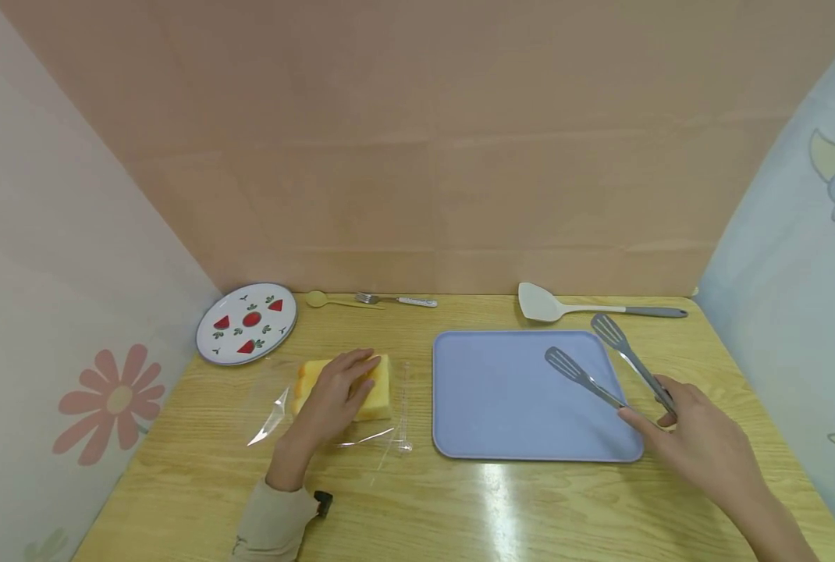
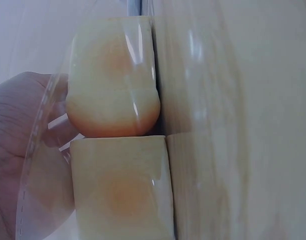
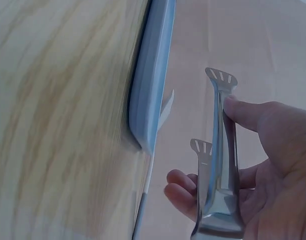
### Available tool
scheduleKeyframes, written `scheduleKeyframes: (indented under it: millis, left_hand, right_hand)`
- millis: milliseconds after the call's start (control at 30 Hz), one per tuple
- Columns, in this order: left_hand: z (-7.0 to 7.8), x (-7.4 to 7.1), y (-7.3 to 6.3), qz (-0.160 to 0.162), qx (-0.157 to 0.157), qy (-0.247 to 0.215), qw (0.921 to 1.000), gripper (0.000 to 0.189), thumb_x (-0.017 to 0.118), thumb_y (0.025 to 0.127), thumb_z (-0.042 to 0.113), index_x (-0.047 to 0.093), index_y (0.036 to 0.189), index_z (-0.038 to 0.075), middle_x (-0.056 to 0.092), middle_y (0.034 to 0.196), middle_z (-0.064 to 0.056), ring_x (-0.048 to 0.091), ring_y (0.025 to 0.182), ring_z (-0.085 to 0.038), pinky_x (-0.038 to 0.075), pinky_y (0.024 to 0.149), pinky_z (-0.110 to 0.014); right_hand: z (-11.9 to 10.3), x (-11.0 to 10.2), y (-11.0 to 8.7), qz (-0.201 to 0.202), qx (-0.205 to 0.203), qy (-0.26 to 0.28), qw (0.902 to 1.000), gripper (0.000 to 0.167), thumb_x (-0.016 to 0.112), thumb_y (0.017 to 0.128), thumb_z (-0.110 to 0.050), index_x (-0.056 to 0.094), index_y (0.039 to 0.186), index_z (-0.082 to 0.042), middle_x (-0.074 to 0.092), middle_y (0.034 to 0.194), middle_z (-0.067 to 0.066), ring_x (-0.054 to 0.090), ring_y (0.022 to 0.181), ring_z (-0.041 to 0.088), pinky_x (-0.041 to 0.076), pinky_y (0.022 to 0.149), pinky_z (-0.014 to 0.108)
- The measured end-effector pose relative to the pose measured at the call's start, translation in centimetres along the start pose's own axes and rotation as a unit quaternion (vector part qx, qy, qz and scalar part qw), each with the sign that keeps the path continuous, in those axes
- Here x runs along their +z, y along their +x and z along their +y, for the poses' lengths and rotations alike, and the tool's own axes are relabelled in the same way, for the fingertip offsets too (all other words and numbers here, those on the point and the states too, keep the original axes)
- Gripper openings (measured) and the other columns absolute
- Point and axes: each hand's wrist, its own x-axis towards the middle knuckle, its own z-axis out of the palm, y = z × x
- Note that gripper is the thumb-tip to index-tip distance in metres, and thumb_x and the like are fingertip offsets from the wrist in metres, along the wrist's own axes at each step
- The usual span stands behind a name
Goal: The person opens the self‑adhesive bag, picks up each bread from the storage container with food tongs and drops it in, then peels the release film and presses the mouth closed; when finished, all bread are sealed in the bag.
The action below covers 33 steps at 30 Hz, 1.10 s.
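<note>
My left hand (image 1: 333, 398) rests on top of yellow toast bread (image 1: 381, 390) that lies in a clear plastic bag (image 1: 275, 417). Seen from the left wrist, two thick bread pieces (image 2: 110, 80) with browned patches sit end to end, the hand (image 2: 23, 150) along their upper side. My right hand (image 1: 712, 437) holds food tongs (image 1: 642, 371) with grey slotted heads, thumb on one arm and fingers on the other. The tongs' arms stand apart, nothing between them, over the right side of a blue tray (image 1: 523, 398).
At the back left lies a round plate (image 1: 238, 339) with a red fruit pattern. Beside it are a yellowish spoon (image 1: 317, 299) and a fork (image 1: 396, 300). A white spatula (image 1: 540, 303) with a grey handle lies behind the tray. Walls enclose the table's back and sides.
</note>
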Motion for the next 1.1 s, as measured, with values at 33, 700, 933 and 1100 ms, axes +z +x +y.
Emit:
scheduleKeyframes:
  millis: [33,700,933,1100]
  left_hand:
    - [0.0,0.0,0.0,0.0,0.0,-0.001,1.0,0.037,0.069,0.108,0.002,0.068,0.144,-0.008,0.062,0.153,-0.029,0.056,0.145,-0.051,0.043,0.122,-0.069]
    - [-0.1,0.1,-0.2,-0.001,0.003,-0.007,1.0,0.037,0.067,0.11,0.005,0.067,0.145,-0.008,0.061,0.154,-0.029,0.053,0.146,-0.052,0.037,0.125,-0.072]
    - [-0.2,0.0,-0.2,-0.009,-0.008,-0.015,0.9998,0.039,0.068,0.11,0.007,0.066,0.146,-0.008,0.06,0.156,-0.029,0.052,0.148,-0.051,0.038,0.125,-0.069]
    - [-0.1,-0.1,-0.2,-0.011,-0.01,-0.016,0.9998,0.04,0.068,0.11,0.006,0.066,0.147,-0.008,0.059,0.156,-0.029,0.052,0.148,-0.052,0.035,0.127,-0.069]
  right_hand:
    - [0.3,-0.1,0.0,-0.001,0.004,0.001,1.0,0.084,0.079,0.101,-0.054,0.055,0.148,0.011,0.072,0.114,0.027,0.075,0.086,0.033,0.051,0.058,0.042]
    - [5.2,-1.0,0.4,-0.031,0.103,-0.026,0.9938,0.101,0.064,0.108,-0.061,0.04,0.137,0.032,0.055,0.116,0.052,0.064,0.092,0.061,0.053,0.06,0.061]
    - [6.2,-1.0,0.4,-0.028,0.136,-0.045,0.9892,0.101,0.062,0.107,-0.066,0.041,0.129,0.031,0.054,0.103,0.048,0.063,0.079,0.058,0.051,0.054,0.059]
    - [6.6,-1.2,0.4,-0.028,0.15,-0.052,0.987,0.094,0.061,0.106,-0.068,0.044,0.115,0.024,0.053,0.094,0.04,0.059,0.072,0.054,0.048,0.052,0.056]
